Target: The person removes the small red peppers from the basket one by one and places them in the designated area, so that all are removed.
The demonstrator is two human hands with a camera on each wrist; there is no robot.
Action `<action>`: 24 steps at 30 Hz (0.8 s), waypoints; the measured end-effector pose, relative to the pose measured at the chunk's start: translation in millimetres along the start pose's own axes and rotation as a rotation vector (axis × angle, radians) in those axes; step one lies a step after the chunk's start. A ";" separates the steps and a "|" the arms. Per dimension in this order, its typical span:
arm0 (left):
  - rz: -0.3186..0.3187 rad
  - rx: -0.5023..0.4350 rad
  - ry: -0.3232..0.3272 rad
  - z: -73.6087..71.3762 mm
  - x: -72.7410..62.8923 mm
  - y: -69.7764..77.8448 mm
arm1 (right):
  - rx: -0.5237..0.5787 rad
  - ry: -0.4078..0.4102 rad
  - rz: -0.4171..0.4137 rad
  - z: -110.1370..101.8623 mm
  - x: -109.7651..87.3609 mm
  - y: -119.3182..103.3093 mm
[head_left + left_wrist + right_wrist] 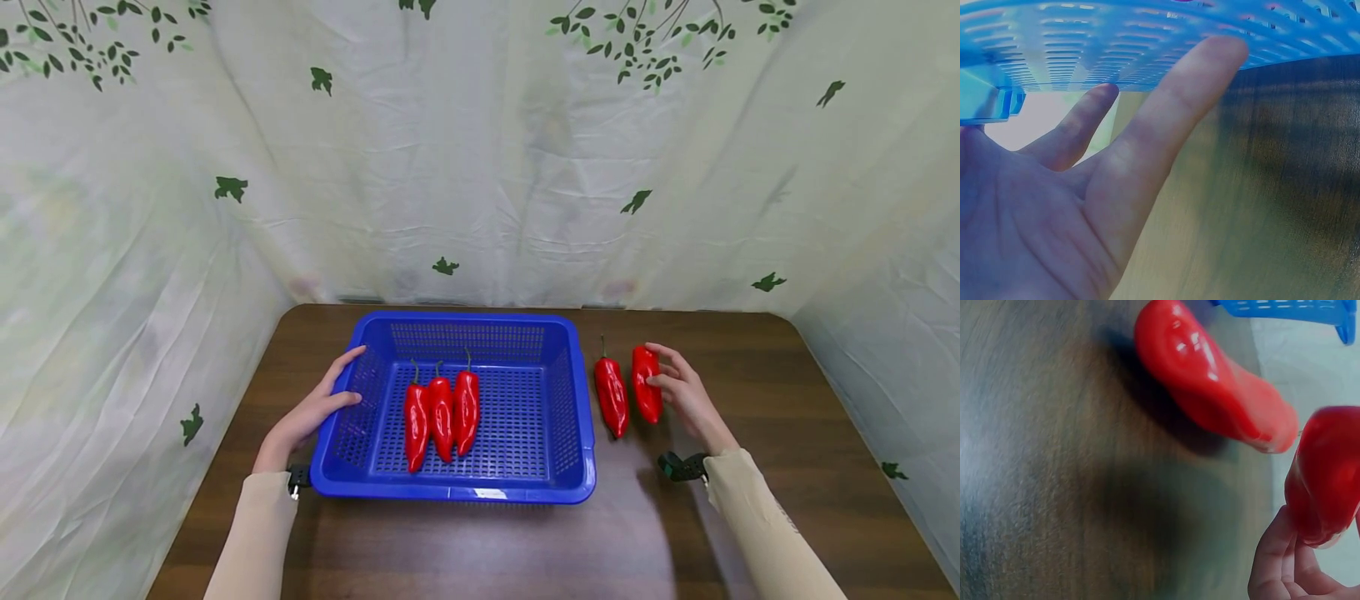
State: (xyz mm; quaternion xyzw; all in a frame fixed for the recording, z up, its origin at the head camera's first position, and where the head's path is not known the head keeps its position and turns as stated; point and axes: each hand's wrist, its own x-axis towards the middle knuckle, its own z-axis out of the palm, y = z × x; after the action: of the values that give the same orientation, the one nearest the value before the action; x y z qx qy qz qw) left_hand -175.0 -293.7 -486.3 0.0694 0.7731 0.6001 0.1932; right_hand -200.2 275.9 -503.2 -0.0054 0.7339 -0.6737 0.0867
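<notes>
My left hand point(306, 417) rests at the left side of a blue plastic basket point(454, 493). In the left wrist view, the thumb point(1179, 94) and a finger lie straight against the slotted wall; other fingers are hidden. Inside the basket, three glossy red peppers with green stems lie side by side: the left pepper point(416, 427), the middle pepper point(442, 421) and the right pepper point(467, 412). To the right of the basket, my right hand point(688, 402) grips a red pepper point(647, 392) between thumb and fingers. Another red pepper point(612, 398) lies between it and the basket.
A brown wooden table point(780, 467) carries everything. Behind it and along both sides hangs a pale curtain point(487, 183) printed with leaves and birds. Each wrist wears a dark strap, such as the right strap point(681, 467).
</notes>
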 end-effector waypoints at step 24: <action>-0.007 -0.006 0.004 -0.2 0.5 0.0 | -0.303 0.024 -0.034 4.0 6.2 16.5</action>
State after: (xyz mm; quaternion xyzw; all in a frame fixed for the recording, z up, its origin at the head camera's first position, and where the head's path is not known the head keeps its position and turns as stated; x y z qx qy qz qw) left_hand -175.5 -293.7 -486.3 0.0651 0.7720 0.6018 0.1939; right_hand -203.9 272.7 -520.6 -0.0228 0.8281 -0.5564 0.0649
